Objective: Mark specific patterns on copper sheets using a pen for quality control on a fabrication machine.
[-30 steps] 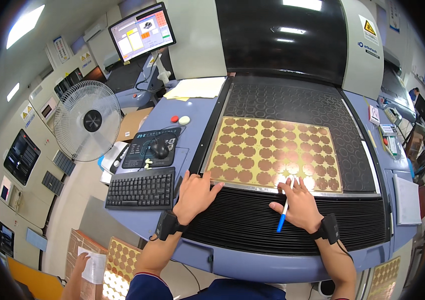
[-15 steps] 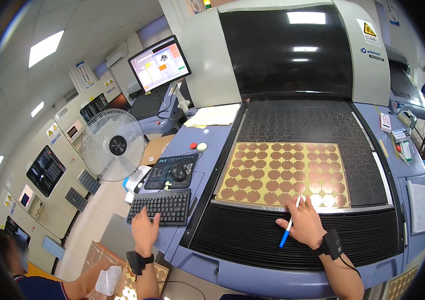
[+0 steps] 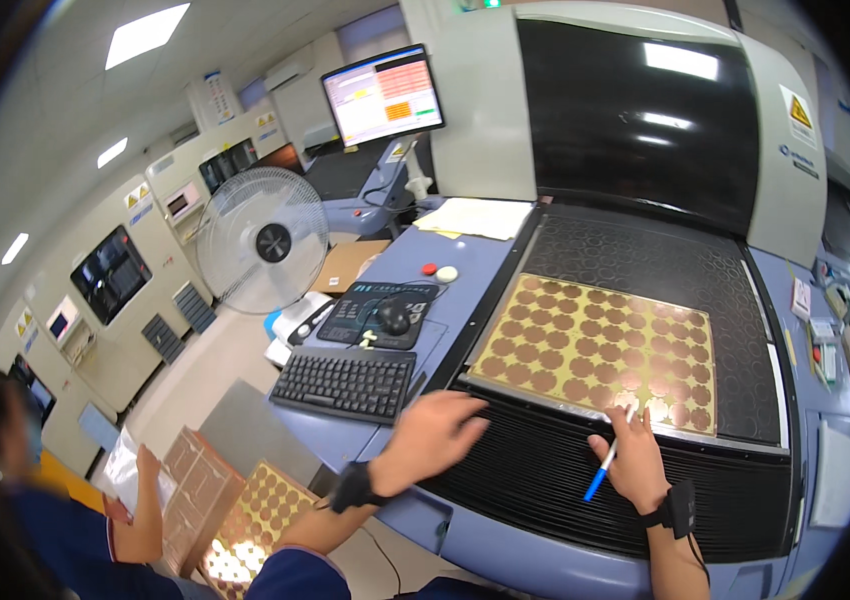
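A flat yellow-green panel (image 3: 597,350) with rows of round copper-brown pads lies on the machine's dark bed. At its near edge is my right hand (image 3: 637,462), holding a slim white marker (image 3: 602,476) with a blue end pointing down toward me. The right fingertips reach the panel's border. My left hand (image 3: 433,440) hovers over the left part of the black pleated cover (image 3: 535,465), just right of the keyboard (image 3: 345,384). Its fingers are stretched and nothing shows in them. Both wrists wear black bands.
Left of the bed are a black mouse (image 3: 393,317) on a pad, red and white buttons, and a monitor (image 3: 383,95). A fan (image 3: 272,242) stands behind. At lower left a co-worker (image 3: 75,530) holds something white beside more copper-patterned panels (image 3: 275,500). Small boxes lie at right.
My left hand has moved right, from the keyboard to over the pleated cover. The right hand still holds the marker at the panel's edge. The view has shifted left and the monitor's picture differs.
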{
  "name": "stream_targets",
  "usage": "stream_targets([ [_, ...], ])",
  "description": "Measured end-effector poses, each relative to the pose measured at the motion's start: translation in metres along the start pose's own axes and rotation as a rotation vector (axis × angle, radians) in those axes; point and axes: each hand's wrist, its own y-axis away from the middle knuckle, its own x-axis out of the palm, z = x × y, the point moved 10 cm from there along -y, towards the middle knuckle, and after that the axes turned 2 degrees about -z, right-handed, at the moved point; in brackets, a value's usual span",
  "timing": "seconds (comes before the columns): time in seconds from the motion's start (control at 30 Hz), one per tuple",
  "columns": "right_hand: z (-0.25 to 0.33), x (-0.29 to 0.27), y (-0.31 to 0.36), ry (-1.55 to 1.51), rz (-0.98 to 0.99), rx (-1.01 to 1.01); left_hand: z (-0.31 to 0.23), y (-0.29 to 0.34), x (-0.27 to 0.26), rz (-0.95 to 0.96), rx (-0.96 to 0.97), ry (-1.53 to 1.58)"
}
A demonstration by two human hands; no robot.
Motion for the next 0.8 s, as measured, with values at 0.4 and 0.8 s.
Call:
stream_targets([
  [0.4, 0.067, -0.015, 0.011, -0.143, -0.149, -0.364, -0.074, -0.013, 0.088, 0.103, 0.381, 0.402],
  [0.8, 0.084, -0.014, 0.013, -0.177, -0.15, -0.435, -0.07, -0.008, 0.072, 0.021, 0.278, 0.487],
])
